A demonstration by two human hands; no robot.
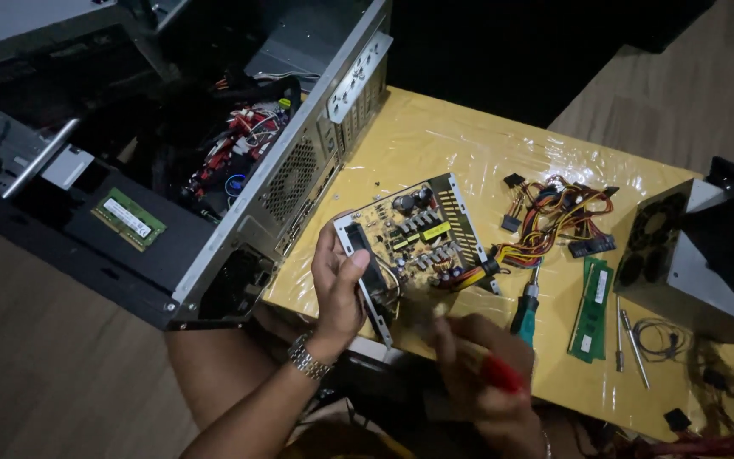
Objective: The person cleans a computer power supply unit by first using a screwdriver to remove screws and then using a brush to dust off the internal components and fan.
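— While the left hand (pixel 339 285) clamps the opened power supply (pixel 414 234) by its near edge, why tilt it?

— Likely to face the circuit board upward. It sits at the bench (pixel 435 136) edge; the blurred right hand (pixel 477 370), just below it, grips a red-handled screwdriver (pixel 503 374).

Both forearms are bare, without sleeves. The left hand (pixel 338 285) has a silver link watch (pixel 308 358) at its wrist. The right hand (pixel 479 374) has a thin bracelet (pixel 545 442).
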